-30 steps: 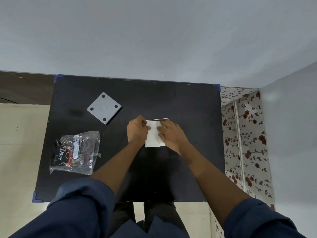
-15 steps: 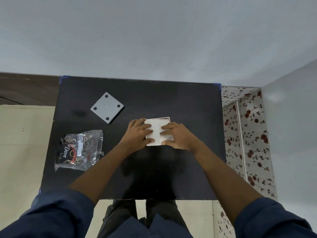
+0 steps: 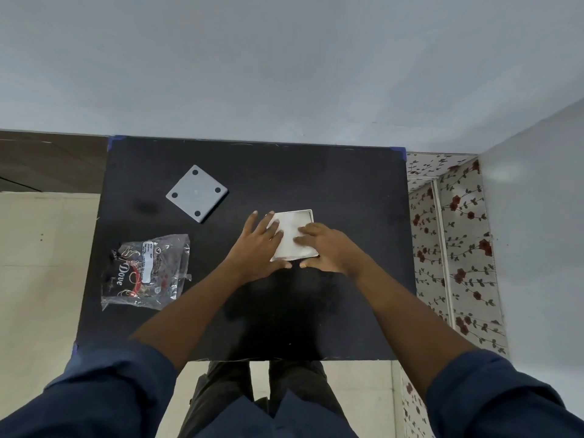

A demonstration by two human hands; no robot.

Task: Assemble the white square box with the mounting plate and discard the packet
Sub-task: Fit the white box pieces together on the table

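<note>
The white square box (image 3: pixel 294 233) lies flat on the black table (image 3: pixel 347 191), right of the middle. My left hand (image 3: pixel 257 248) rests on the box's left edge with fingers spread flat over it. My right hand (image 3: pixel 325 248) presses on the box's right and near side, fingers on top. The grey square mounting plate (image 3: pixel 196 193), with a dark hole at each corner, lies apart at the far left, turned diagonally. A crumpled clear packet (image 3: pixel 147 271) printed "Dove" lies near the table's left edge.
The table stands against a pale wall at the back. Floral-patterned covering (image 3: pixel 455 241) runs along the right side. Beige floor (image 3: pixel 41 263) shows to the left, and my legs (image 3: pixel 262 390) stand at the near edge.
Both hands shifted from pinching the box's near corners to lying flat across it. The left fingers have spread out. The box now lies flat on the table.
</note>
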